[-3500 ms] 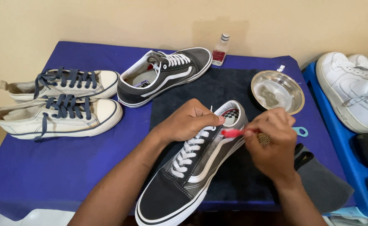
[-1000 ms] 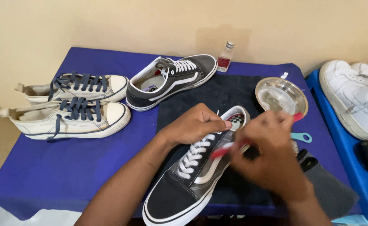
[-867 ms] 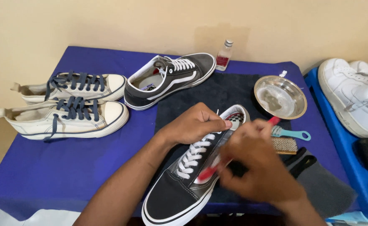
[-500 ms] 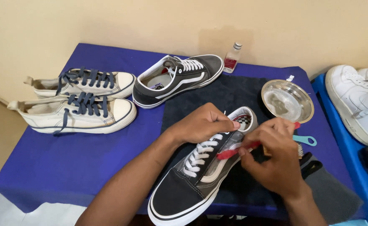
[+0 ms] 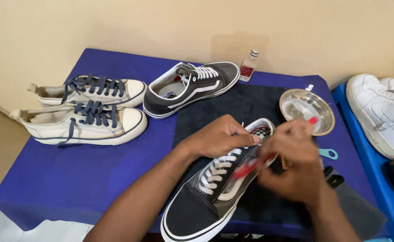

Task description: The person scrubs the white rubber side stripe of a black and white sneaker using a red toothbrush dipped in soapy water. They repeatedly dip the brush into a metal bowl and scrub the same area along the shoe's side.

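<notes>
Two hands: both busy on one black canvas low-top sneaker with white laces and a white sole [image 5: 206, 197]; it lies on a dark towel [image 5: 246, 105] near the front edge of the blue-covered table [image 5: 71, 175], toe pointing at the camera
Left hand [image 5: 221, 136]: clamped over the sneaker's collar and tongue, fingers curled around it, pinning it down
Right hand [image 5: 295, 166]: pretty blurry; closed around a red-handled toothbrush [image 5: 250, 166], whose handle lies against the sneaker's side; can't make out the bristles
Other black sneaker [image 5: 190, 87]: on the table's far side, partly on the towel
Cream canvas sneakers with navy laces [image 5: 85, 112]: a pair side by side at the left
Round steel bowl [image 5: 306, 110]: just past the right hand
Small clear bottle with reddish liquid [image 5: 248, 67]: by the wall
White sneakers [image 5: 380, 112]: on a blue tray [image 5: 376, 166] to the right
</notes>
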